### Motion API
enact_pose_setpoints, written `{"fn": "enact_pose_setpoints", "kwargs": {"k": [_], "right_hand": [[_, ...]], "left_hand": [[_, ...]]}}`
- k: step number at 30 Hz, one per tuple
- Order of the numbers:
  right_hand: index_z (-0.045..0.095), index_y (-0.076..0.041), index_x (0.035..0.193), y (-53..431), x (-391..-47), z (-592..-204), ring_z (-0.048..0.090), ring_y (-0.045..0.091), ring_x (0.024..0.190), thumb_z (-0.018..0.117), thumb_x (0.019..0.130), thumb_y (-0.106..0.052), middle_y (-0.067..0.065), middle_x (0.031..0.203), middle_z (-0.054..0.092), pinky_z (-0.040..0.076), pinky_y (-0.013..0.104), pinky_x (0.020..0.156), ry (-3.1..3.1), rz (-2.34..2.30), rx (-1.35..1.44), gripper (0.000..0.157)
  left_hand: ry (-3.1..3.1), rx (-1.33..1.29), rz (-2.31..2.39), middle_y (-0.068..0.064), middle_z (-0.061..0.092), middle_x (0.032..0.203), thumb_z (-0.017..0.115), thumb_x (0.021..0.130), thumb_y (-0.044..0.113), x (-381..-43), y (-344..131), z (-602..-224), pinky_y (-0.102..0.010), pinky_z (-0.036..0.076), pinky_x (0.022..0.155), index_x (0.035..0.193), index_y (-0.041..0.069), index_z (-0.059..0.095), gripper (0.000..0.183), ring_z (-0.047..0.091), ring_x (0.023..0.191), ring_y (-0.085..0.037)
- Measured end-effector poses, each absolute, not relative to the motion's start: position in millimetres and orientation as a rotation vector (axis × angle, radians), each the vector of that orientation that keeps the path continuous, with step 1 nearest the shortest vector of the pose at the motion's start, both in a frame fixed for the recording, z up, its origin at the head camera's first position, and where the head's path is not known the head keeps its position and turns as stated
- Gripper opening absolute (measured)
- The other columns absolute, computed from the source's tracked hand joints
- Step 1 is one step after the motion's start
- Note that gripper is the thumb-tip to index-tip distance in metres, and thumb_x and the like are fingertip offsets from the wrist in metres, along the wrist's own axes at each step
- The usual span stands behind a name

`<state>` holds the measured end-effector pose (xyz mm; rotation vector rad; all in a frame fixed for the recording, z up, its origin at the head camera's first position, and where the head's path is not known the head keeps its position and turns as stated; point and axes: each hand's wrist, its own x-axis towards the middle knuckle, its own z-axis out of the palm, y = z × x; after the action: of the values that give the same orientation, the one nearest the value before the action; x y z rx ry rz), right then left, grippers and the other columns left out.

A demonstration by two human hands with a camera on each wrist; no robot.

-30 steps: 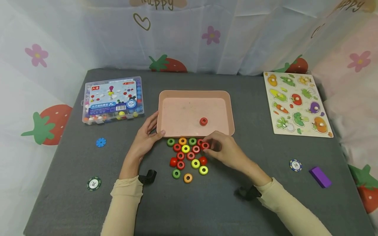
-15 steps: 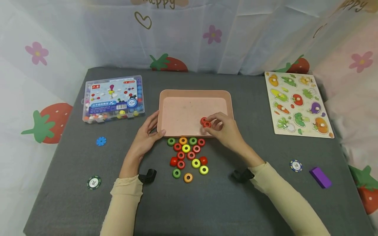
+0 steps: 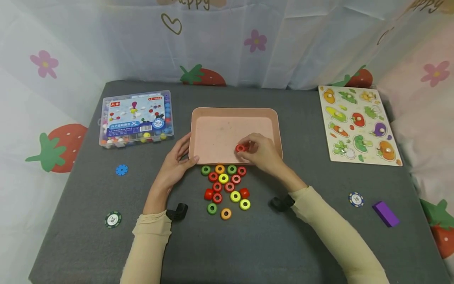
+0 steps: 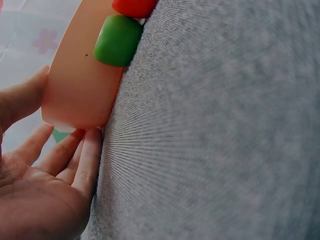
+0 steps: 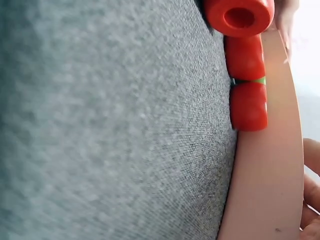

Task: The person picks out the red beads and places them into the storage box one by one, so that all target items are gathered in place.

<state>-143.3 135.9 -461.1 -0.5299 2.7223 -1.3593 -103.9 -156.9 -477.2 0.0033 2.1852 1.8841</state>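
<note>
In the head view, a shallow pink tray [image 3: 220,130] lies at the table's middle. My left hand [image 3: 174,165] holds its near left corner, thumb at the front and fingers along the left side; the left wrist view shows this hand [image 4: 45,185] against the tray wall [image 4: 80,85]. Inside the tray, my right hand [image 3: 263,153] pinches a red ring-shaped bead [image 3: 240,148] between thumb and fingers near the tray floor. The other red bead in the tray is mostly hidden by those fingers. Several beads, such as a yellow one [image 3: 223,178], lie in front of the tray.
A clear plastic box [image 3: 136,118] of coloured pieces stands back left, and a vegetable puzzle board [image 3: 360,126] back right. A blue disc [image 3: 121,170], a green chip [image 3: 113,219], a blue chip [image 3: 356,199] and a purple block [image 3: 385,213] lie at the sides.
My right hand has carried a red bead from the pile into the tray, then shifted slightly left beside the red bead there. My left hand has stayed at the tray's corner.
</note>
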Motion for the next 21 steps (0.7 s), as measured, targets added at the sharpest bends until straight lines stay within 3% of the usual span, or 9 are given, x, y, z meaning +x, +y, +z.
{"fn": "enact_pose_setpoints", "kwargs": {"k": [7, 12, 18, 21], "right_hand": [[0.076, -0.008, 0.105, 135, -146, -462, 0.055, 0.020, 0.083, 0.086, 0.080, -0.016, 0.007, 0.093, 0.067, 0.044, 0.031, 0.070, 2.731, -1.355, -0.525, 0.027], [0.075, -0.009, 0.101, 139, -140, -458, 0.054, 0.020, 0.081, 0.084, 0.082, -0.013, 0.010, 0.092, 0.067, 0.042, 0.032, 0.070, 2.727, -1.379, -0.537, 0.022], [0.075, -0.008, 0.099, 144, -123, -449, 0.055, 0.016, 0.077, 0.083, 0.083, -0.012, 0.003, 0.088, 0.068, 0.043, 0.029, 0.069, 2.666, -1.446, -0.609, 0.019], [0.074, -0.008, 0.100, 145, -113, -446, 0.056, 0.014, 0.070, 0.081, 0.084, -0.011, 0.000, 0.082, 0.069, 0.044, 0.027, 0.062, 2.582, -1.454, -0.660, 0.018]], "left_hand": [[2.171, -0.006, 1.885, -0.004, 0.037, 0.160, 0.068, 0.097, 0.014, -104, -157, -476, -0.052, 0.036, 0.114, 0.159, 0.025, 0.029, 0.075, 0.036, 0.146, -0.024], [2.182, -0.001, 1.877, -0.004, 0.037, 0.160, 0.068, 0.096, 0.014, -104, -157, -476, -0.052, 0.036, 0.114, 0.159, 0.025, 0.028, 0.075, 0.036, 0.146, -0.024], [2.186, 0.009, 1.878, -0.005, 0.037, 0.160, 0.068, 0.096, 0.013, -104, -157, -476, -0.052, 0.036, 0.114, 0.159, 0.024, 0.028, 0.075, 0.035, 0.147, -0.024], [2.182, 0.007, 1.882, -0.005, 0.036, 0.160, 0.068, 0.096, 0.013, -104, -157, -476, -0.052, 0.035, 0.115, 0.159, 0.024, 0.028, 0.075, 0.034, 0.147, -0.024]]}}
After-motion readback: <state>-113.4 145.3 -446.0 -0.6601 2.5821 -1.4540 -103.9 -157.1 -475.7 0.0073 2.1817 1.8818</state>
